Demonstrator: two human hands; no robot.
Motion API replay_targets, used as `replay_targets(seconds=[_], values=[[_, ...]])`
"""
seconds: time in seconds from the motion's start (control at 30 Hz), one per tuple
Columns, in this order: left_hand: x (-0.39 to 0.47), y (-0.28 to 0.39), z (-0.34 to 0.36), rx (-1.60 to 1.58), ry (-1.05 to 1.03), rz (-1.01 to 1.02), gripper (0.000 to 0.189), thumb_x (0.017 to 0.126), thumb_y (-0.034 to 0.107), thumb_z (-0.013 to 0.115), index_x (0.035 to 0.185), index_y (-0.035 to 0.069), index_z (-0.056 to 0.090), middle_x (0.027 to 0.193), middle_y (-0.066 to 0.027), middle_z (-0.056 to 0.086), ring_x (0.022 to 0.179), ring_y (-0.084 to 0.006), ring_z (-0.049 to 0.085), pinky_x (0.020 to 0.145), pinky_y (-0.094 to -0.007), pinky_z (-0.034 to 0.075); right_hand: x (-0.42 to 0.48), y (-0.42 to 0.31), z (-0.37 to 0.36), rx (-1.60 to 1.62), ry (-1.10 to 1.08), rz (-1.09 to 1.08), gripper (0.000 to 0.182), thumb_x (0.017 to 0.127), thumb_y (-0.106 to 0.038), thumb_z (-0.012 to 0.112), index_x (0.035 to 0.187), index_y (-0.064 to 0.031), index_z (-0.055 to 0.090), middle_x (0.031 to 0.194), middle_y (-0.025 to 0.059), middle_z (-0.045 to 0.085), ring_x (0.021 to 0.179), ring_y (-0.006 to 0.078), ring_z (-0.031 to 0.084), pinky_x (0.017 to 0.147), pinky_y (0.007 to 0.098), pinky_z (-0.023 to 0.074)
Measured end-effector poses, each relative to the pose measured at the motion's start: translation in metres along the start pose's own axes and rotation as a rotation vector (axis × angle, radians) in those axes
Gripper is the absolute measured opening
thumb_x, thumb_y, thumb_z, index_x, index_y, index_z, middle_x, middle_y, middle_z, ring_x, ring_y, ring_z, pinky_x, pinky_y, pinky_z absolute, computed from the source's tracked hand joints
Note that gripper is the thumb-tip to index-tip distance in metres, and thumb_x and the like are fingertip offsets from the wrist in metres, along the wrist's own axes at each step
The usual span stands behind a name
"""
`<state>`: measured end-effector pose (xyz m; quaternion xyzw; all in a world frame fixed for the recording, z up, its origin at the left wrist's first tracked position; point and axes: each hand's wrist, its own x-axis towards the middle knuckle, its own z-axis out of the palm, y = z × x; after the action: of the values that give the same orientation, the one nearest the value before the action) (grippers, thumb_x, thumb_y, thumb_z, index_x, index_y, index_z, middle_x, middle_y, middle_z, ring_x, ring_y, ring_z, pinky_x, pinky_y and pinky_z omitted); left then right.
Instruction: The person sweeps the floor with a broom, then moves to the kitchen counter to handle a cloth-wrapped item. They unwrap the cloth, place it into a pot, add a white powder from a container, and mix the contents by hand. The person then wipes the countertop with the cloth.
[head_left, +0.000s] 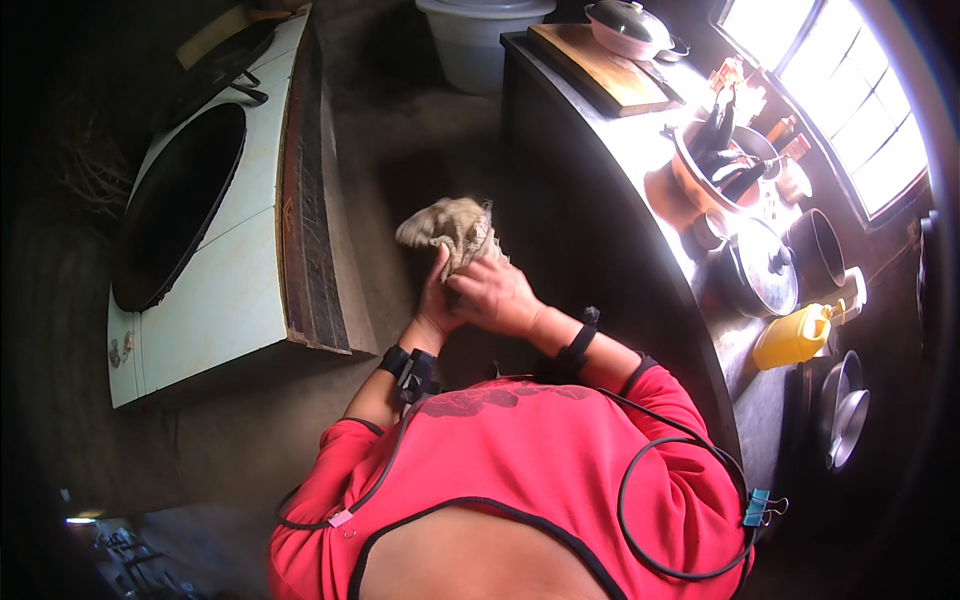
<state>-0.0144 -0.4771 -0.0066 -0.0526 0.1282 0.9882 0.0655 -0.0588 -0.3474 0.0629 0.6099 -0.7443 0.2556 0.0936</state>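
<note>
A crumpled beige cloth (455, 223) is bunched between my two hands, out in front of my chest and above the floor. My left hand (437, 296) grips it from the left, the thumb raised along its folds. From the right, my right hand (496, 292) closes over the lower part of the cloth, its fingers curled and slightly blurred. The two hands touch each other, and the right one partly hides the left. Both wrists carry black straps.
To the left is a tiled stove (232, 300) with a large dark wok (184, 206) set in it. Along the right, a dark counter (664, 281) bears a cutting board (600, 64), a basin of eggplants (694, 169), a lidded pot (761, 266) and a yellow jug (793, 336). A white bucket (480, 49) stands ahead.
</note>
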Motion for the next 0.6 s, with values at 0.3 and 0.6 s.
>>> replay_targets(seconds=[0.3,0.6], values=[[0.015,0.026,0.011,0.031,-0.137,0.143,0.043,0.086,0.036,0.046,0.114,0.005,0.049,0.104,-0.0113,0.058,0.093,-0.0241,0.057,0.084,-0.0369,0.045,-0.008,0.040,0.003,0.032,0.233,-0.134,0.045,0.063,-0.019,0.068,0.105,-0.0125,0.054,0.113,0.0116,0.048,0.102,0.0276,0.048,0.086,0.0390,0.0397],[0.089,0.062,0.027,0.093,0.019,0.337,0.049,0.083,0.036,0.051,0.121,0.007,0.043,0.115,-0.0106,0.051,0.105,-0.0262,0.049,0.092,-0.0438,0.038,0.014,0.157,0.020,0.750,0.077,0.376,0.031,0.076,-0.001,0.053,0.107,-0.0034,0.051,0.089,0.0081,0.059,0.080,0.0225,0.058,0.069,0.0282,0.0477]])
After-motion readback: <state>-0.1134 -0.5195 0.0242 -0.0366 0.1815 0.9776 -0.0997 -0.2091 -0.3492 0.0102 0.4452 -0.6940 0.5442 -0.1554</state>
